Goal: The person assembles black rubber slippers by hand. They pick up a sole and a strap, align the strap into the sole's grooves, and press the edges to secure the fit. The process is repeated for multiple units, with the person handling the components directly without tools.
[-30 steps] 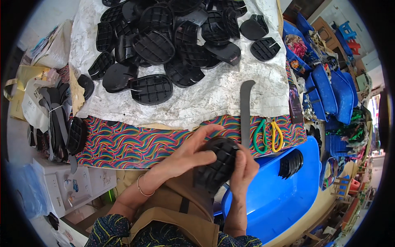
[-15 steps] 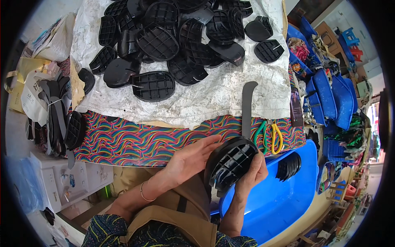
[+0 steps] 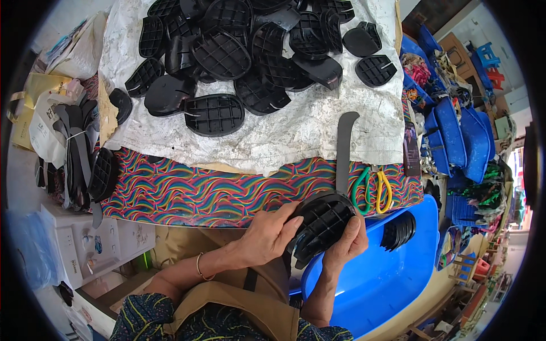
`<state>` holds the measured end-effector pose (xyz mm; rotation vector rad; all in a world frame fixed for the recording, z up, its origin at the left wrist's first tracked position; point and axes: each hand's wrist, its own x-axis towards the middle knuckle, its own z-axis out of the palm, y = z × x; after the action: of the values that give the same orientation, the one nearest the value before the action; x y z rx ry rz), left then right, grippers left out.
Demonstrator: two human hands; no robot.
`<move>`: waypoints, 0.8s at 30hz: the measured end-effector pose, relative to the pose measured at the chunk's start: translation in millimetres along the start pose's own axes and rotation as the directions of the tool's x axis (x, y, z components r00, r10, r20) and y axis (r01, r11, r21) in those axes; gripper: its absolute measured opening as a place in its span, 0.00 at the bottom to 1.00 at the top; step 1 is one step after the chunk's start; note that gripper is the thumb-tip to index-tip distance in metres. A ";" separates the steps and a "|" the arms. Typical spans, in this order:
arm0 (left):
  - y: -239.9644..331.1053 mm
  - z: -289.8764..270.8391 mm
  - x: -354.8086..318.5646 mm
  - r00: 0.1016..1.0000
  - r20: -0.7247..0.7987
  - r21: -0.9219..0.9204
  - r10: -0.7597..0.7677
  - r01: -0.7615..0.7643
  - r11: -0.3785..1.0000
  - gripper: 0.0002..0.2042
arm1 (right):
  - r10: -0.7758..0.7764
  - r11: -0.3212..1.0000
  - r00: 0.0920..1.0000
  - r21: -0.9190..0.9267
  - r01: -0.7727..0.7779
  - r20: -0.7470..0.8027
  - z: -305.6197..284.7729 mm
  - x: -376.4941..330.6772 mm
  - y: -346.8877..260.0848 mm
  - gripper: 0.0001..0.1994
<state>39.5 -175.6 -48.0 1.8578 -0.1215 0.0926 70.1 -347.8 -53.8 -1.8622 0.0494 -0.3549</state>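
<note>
My left hand [image 3: 270,236] grips the left side of a black plastic shoe sole piece [image 3: 321,224] with a gridded, ribbed face turned up. My right hand [image 3: 348,241] clasps its right side, thumb on the rim. A long dark grey strip [image 3: 343,150] runs from the piece's far edge up across the table edge, its curved tip lying over the white sheet [image 3: 284,136]. Green-handled and yellow-handled scissors [image 3: 372,190] lie right of the strip. Ahead, a heap of similar black sole pieces [image 3: 222,54] covers the sheet, some grid side up, others smooth side up.
A blue tub [image 3: 369,290] stands below the table's right edge, with stacked black pieces [image 3: 399,231] inside. Tied dark strips [image 3: 74,148] hang at left, above a white drawer unit [image 3: 108,250]. A phone [image 3: 411,149] lies at the table's right edge. Blue crates [image 3: 455,133] stand farther right.
My left hand has gone from open fingers beside the sole piece to gripping its left side. The right hand still holds it. The view has shifted slightly.
</note>
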 end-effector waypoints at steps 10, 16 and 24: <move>-0.3 -8.7 15.6 0.994 -0.076 0.001 0.075 -0.076 0.997 0.15 | -0.076 0.995 0.995 -0.059 0.079 0.058 -2.2 -0.9 1.3 0.19; -11.8 -1.8 16.3 0.988 -0.081 0.115 0.134 -0.125 0.986 0.13 | -0.129 0.988 0.987 -0.078 0.137 0.093 6.1 -7.1 -1.3 0.21; 8.4 -11.8 25.4 0.999 0.040 -0.254 -0.020 0.029 0.967 0.15 | -0.017 0.999 0.992 -0.037 0.022 0.123 8.3 -9.4 -8.5 0.21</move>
<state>63.5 -167.5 -33.4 1.6038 -0.1300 0.0238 62.2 -335.4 -50.1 -1.9203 -0.0460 -0.2540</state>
